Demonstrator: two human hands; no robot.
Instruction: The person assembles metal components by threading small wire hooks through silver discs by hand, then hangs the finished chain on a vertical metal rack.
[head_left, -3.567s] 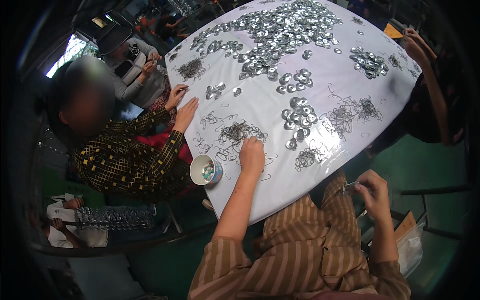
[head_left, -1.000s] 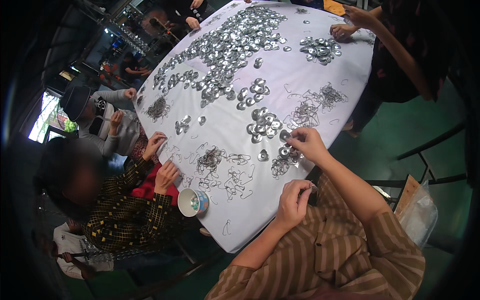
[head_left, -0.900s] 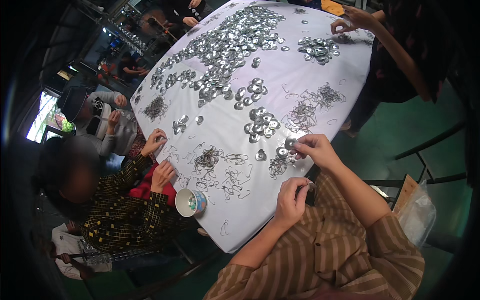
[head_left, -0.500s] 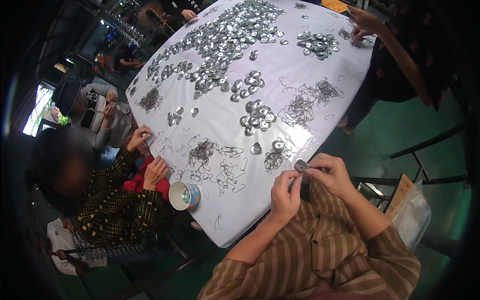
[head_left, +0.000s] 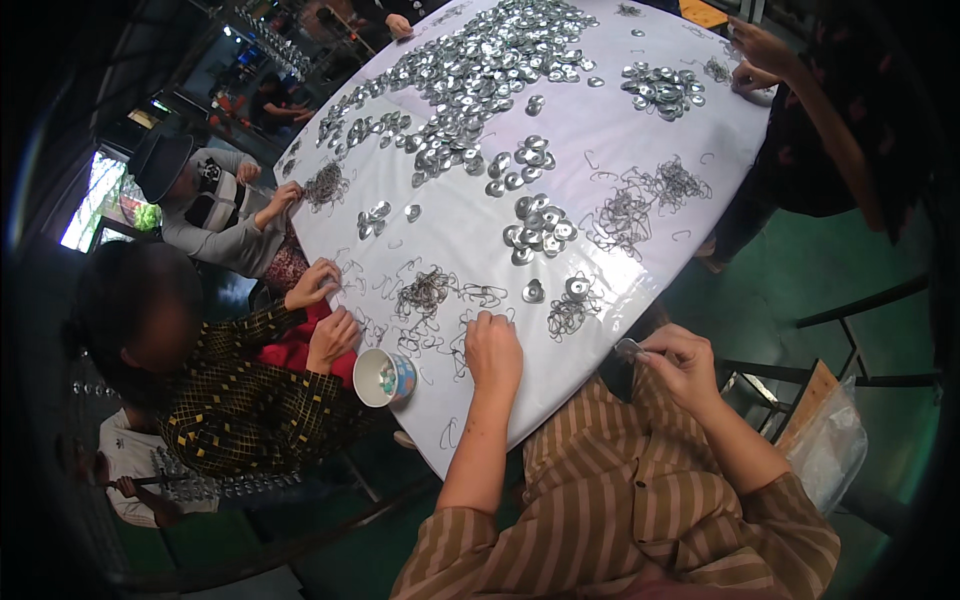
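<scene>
My right hand (head_left: 683, 366), near my lap just off the table edge, pinches a small round metal disc (head_left: 628, 348) between thumb and fingertips. My left hand (head_left: 494, 352) rests over the white table among loose bent wire hooks (head_left: 424, 292), its fingers curled down with the tips hidden, so what they grip cannot be seen. Between my hands lie a smaller clump of wire hooks (head_left: 570, 320) and two loose metal discs, one of them a disc (head_left: 533, 291) left of the clump. Beyond them is a cluster of shiny discs (head_left: 540, 229).
A paper cup (head_left: 372, 378) with small pale and green pieces stands by the left table edge. A large heap of discs (head_left: 480, 70) covers the far table (head_left: 590, 130). Co-workers' hands (head_left: 330, 338) work along the left side, others at the far right. A plastic bag (head_left: 835, 440) hangs right.
My left hand has left the disc and moved left onto the table among the hooks. My right hand keeps the disc near the edge. The whole view has shifted slightly.
</scene>
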